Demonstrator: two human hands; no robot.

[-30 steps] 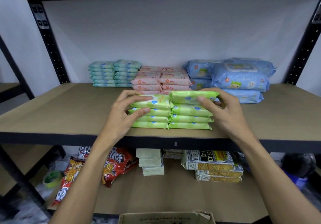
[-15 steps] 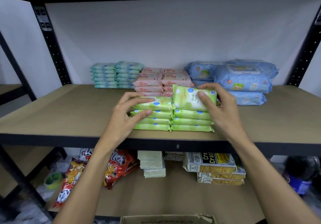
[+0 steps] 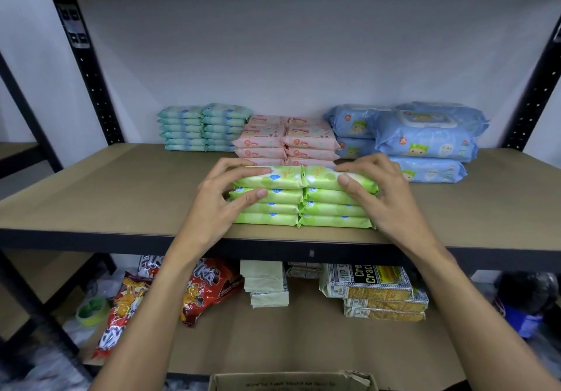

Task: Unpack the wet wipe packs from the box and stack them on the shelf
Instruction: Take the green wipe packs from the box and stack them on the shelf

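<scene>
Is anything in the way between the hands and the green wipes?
No, nothing visible is. The left hand and right hand both grip the green packs, which sit stacked at the front of the shelf.

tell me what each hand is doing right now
left hand: closed on the left top green pack.
right hand: closed on the right top green pack.

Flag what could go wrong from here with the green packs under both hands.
1. The green stacks stand near the front edge of the shelf; if the left hand or right hand drags its top pack forward, packs might slide off.
2. Pushing the stacks back could knock the pink packs behind them.
</scene>
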